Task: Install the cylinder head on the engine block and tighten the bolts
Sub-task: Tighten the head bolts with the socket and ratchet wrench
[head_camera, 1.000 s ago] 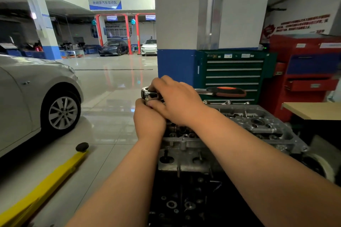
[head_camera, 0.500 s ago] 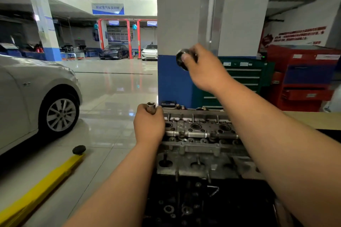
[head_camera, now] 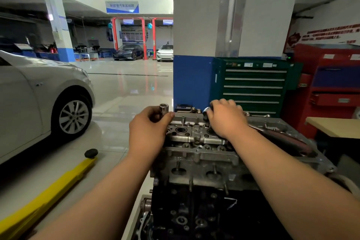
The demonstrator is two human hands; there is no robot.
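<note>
Garage bay (head_camera: 126, 84): gripping socket (head_camera: 163, 108) in left hand (head_camera: 148, 134) at far-left corner of cylinder head (head_camera: 194, 142), ratchet (head_camera: 206, 112) in right hand (head_camera: 226, 121), presumably for coupling.

Pillar (head_camera: 194, 25) and cabinet (head_camera: 253, 84) block behind the cylinder head (head_camera: 198, 142); leftward seems open.

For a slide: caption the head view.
Left hand holds a silver steel socket while right hand grips a chrome ratchet wrench atop the grey metal cylinder head on the black engine block.
</note>
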